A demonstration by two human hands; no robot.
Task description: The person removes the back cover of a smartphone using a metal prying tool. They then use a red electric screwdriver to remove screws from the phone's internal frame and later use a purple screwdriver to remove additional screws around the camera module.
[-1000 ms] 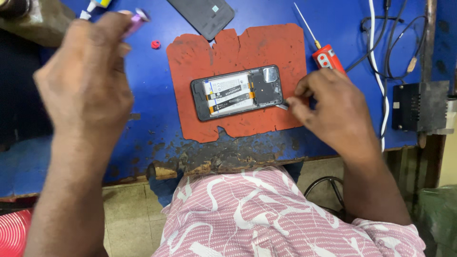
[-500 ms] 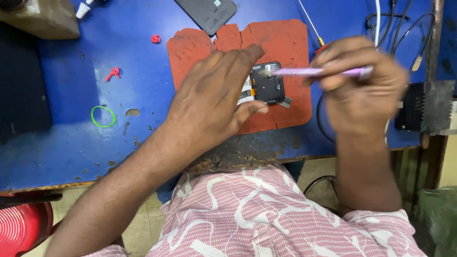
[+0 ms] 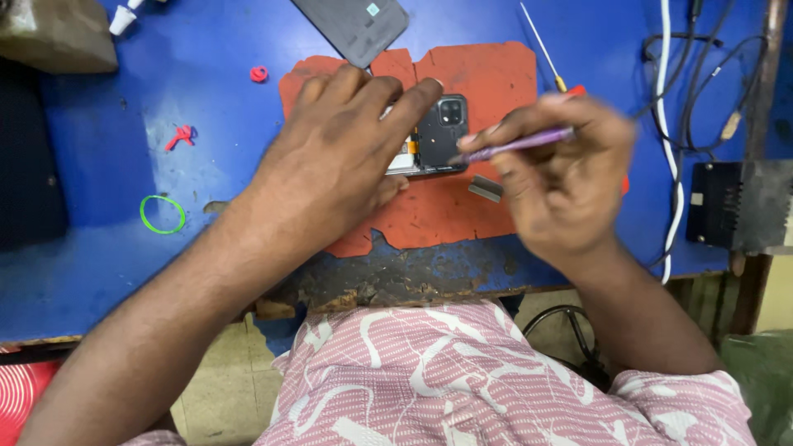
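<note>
An opened phone (image 3: 438, 132) with its back cover off lies on an orange-red mat (image 3: 487, 91) on the blue workbench. My left hand (image 3: 330, 165) lies flat over the phone's left part and holds it down. My right hand (image 3: 562, 173) grips a thin purple tool (image 3: 516, 146), whose tip points at the phone's right edge. A small grey metal piece (image 3: 485, 188) lies on the mat just below the tool tip.
A dark phone back cover (image 3: 351, 26) lies at the top. A screwdriver (image 3: 545, 51) with a red handle is behind my right hand. White and black cables (image 3: 673, 124) and a black box (image 3: 735, 206) are at the right. A green rubber band (image 3: 162, 214) and red bits lie left.
My left hand came down from the upper left onto the phone. My right hand took up the purple tool and lowered its tip toward the phone's right edge.
</note>
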